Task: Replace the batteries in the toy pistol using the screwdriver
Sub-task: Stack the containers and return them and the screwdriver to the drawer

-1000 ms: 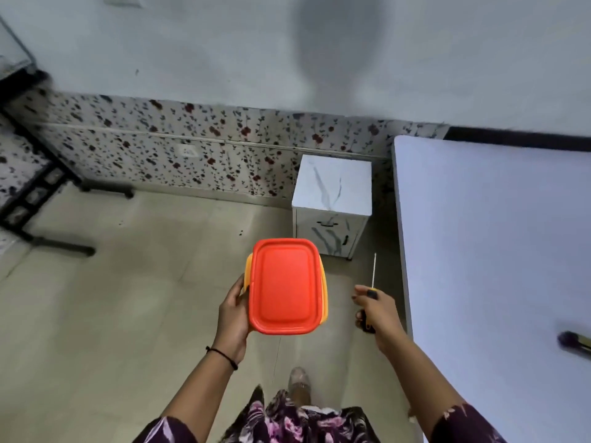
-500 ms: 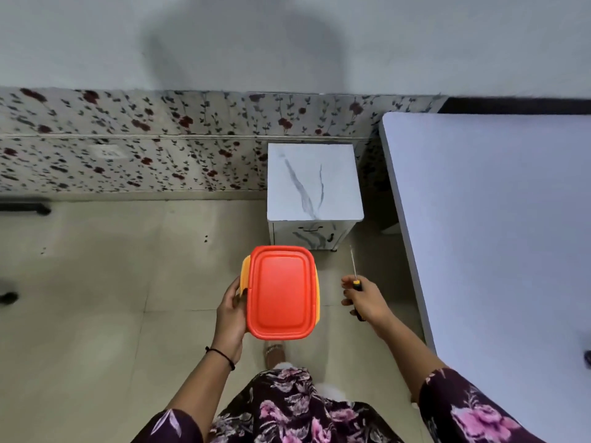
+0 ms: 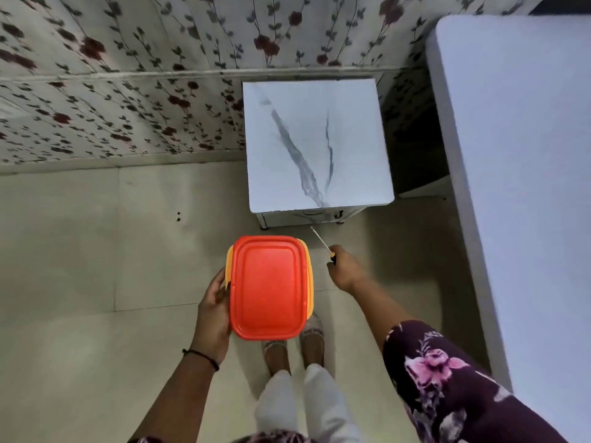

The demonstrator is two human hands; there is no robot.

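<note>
Your left hand [image 3: 213, 318] grips the left edge of a closed container [image 3: 269, 286] — red lid over a yellow base; the fingers curl under it and are mostly hidden, only the thumb side shows; its contents cannot be seen. Your right hand [image 3: 344, 267] is closed around the screwdriver [image 3: 322, 242]; the handle is almost entirely covered by the fist, and only a yellow-and-black collar and the thin metal shaft project, angled far and left toward the marbled cabinet [image 3: 316, 142]. The cabinet front is largely hidden beneath its top. The white table [image 3: 524, 174] lies to the right, cut off by the frame edge — the toy pistol is not in view.
</note>
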